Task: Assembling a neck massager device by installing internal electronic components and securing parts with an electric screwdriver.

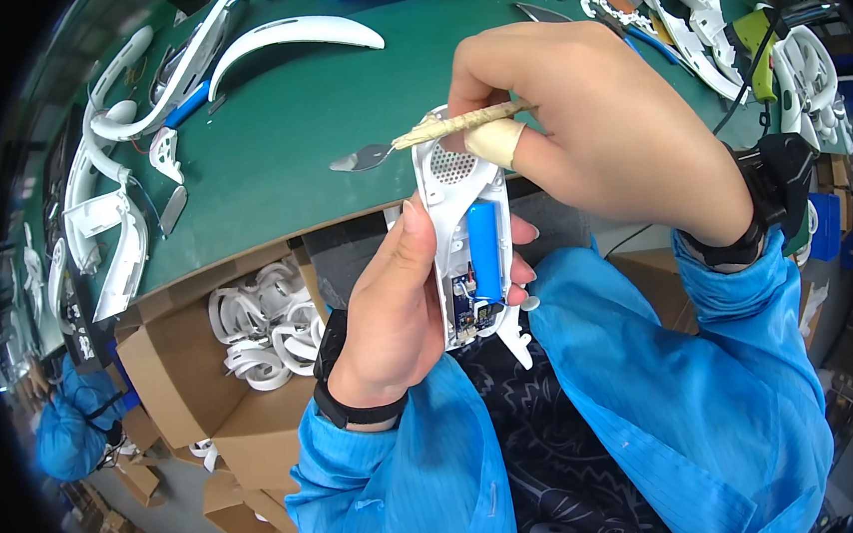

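Note:
My left hand (390, 309) is closed around a white plastic housing (439, 205), held upright over my lap at the table's front edge. Inside the housing lie a blue cylindrical battery (485, 252) and a small circuit board (466, 308) with thin wires. A perforated grille (453, 163) shows near its top. My right hand (586, 124) pinches a spatula-like blade tool (363, 158) with a tape-wrapped handle, its flat metal blade pointing left. Tape covers the right thumb. Some right fingers reach behind the handle at the housing's top; whether they touch it is hidden.
White curved plastic parts (293, 36) lie across the green table (285, 127), mostly at the left. More parts and a green power tool (756, 50) are at the right. A cardboard box (180, 376) of white parts stands below left. Another person (68, 425) is at far left.

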